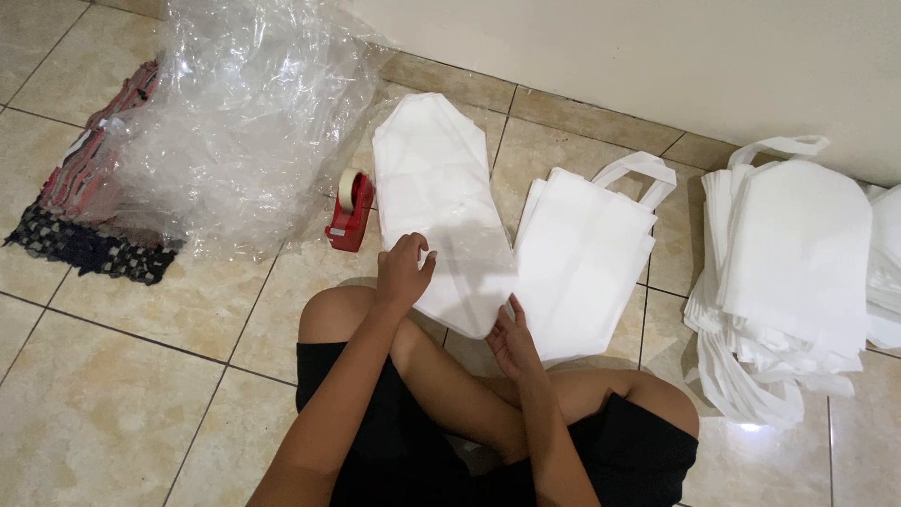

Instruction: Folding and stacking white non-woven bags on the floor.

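The bags in the wrapped bundle (pixel 436 202), the flat pile (pixel 582 258) and the big stack (pixel 793 282) are all plain white. The tape holder (pixel 350 218) is bright red, and the plastic sheet (pixel 239 113) is see-through and shiny. The mat (pixel 89 202) has red stripes and black-and-white checks, the shorts (pixel 394 451) are black, and the floor tiles (pixel 113 404) are creamy beige.
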